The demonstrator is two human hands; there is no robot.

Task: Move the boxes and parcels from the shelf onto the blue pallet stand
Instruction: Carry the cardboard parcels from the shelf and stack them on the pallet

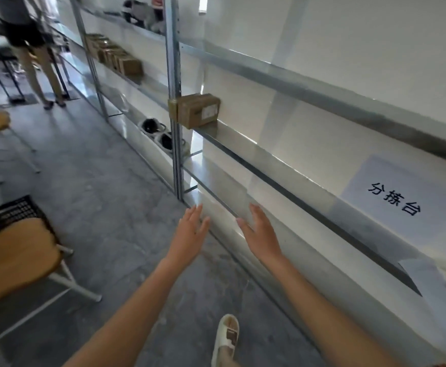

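Running along a white wall over grey concrete floor [116,207], a metal shelf [269,165] is seen; a cardboard box [198,109] lies lengthwise along it, beside an upright post [175,102]. Left hand [190,231] and right hand [260,234] are held spread, empty.

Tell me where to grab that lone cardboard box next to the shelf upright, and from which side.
Take the cardboard box by its two short ends, one of the hands on each, coming from the open aisle side. It lies lengthwise along the shelf, labelled face outward. The upright post crowds its far end, so likely slide it toward you first. Left hand and right hand are both open and empty.
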